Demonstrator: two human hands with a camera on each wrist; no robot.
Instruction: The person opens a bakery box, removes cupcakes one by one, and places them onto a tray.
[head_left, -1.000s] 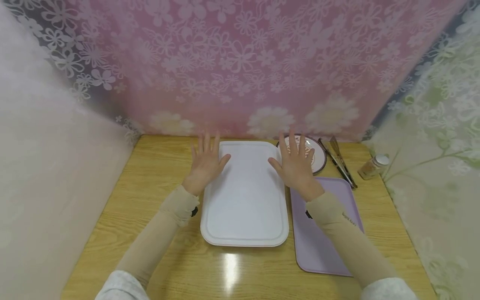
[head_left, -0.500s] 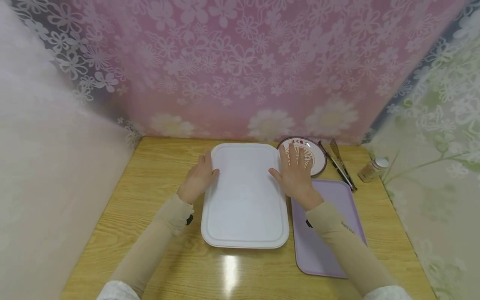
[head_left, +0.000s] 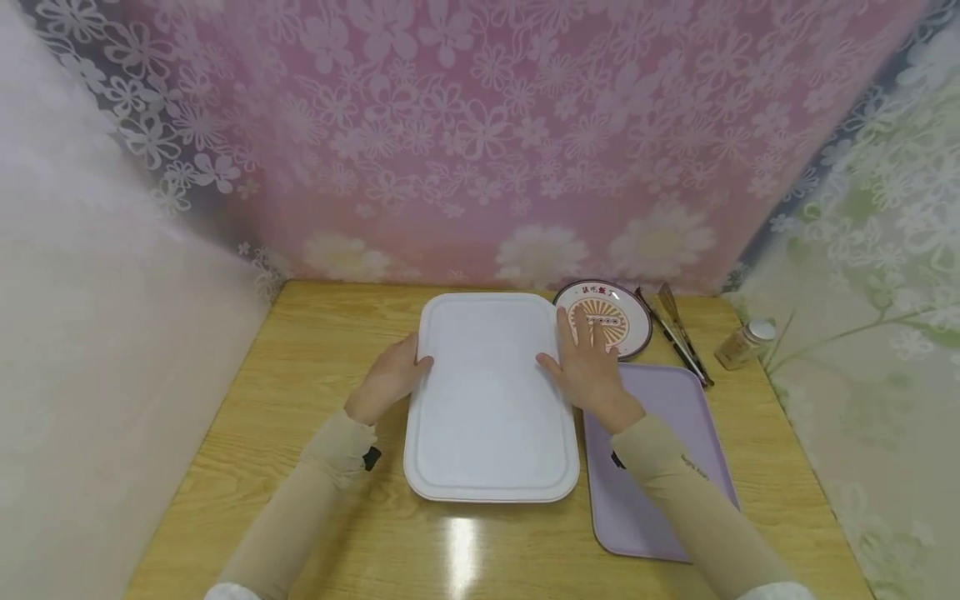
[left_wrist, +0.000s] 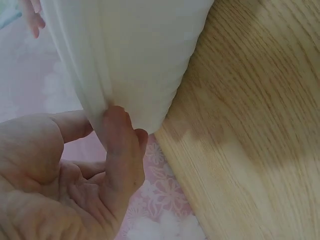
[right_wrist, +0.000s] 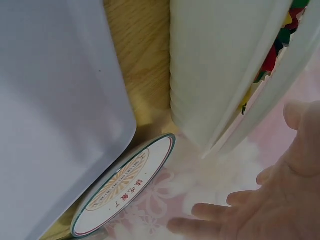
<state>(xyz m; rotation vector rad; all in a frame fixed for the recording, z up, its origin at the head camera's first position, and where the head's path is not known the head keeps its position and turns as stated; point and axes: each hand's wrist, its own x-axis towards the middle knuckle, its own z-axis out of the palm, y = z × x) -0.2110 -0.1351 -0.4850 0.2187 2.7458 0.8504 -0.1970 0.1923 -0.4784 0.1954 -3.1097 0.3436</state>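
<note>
A white lidded box (head_left: 491, 400) lies in the middle of the table in the head view. At its left edge, my left hand (head_left: 386, 379) pinches the rim, thumb above and fingertips curled underneath, as the left wrist view shows with the hand (left_wrist: 95, 165) on the rim. My right hand (head_left: 588, 371) is by the right edge with fingers spread and straight; in the right wrist view this hand (right_wrist: 280, 195) stands apart from the box. A narrow gap under the white lid (right_wrist: 280, 95) shows colourful contents (right_wrist: 270, 60), their kind unclear.
To the right lies a purple tray (head_left: 645, 483), partly under my right forearm. Behind it are a round patterned plate (head_left: 630, 321), tongs (head_left: 671, 333) and a small jar (head_left: 745, 343). The wooden table (head_left: 300, 367) ends at a flowered curtain (head_left: 450, 167).
My left hand has gone from spread fingers over the lid's edge to a pinch on its left rim. The right hand has moved slightly, fingers still spread.
</note>
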